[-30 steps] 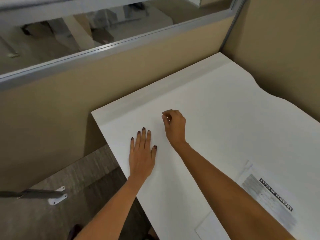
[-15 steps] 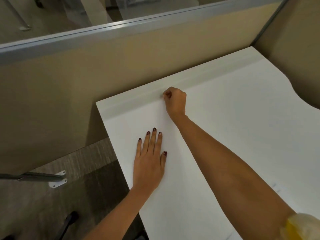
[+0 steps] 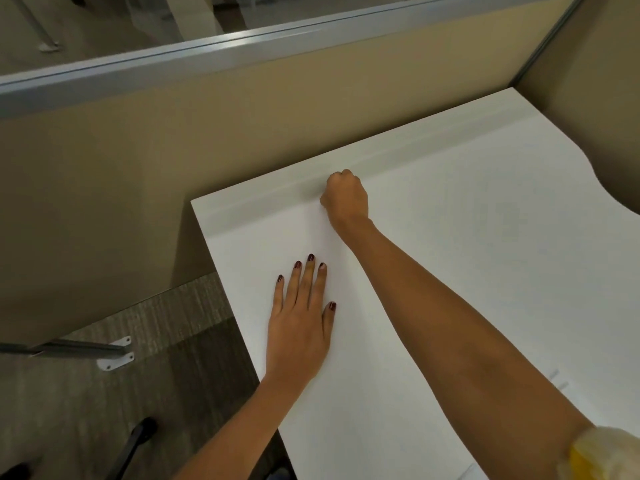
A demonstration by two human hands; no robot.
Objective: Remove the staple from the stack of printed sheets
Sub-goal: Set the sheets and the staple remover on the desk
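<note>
Head view: left hand (image 3: pixel 298 327) lies flat, fingers straight, on the tabletop (image 3: pixel 485 237), probably bracing the reach. Right hand (image 3: pixel 344 199), fingers curled, rests at the far groove (image 3: pixel 270 199); whether it pinches the staple cannot be told. Printed sheets are out of frame.

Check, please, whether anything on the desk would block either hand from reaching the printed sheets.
Nothing visible does. The left hand lies flat on the white desk, the right hand is curled near its back groove, and the sheets themselves cannot be made out here.
</note>
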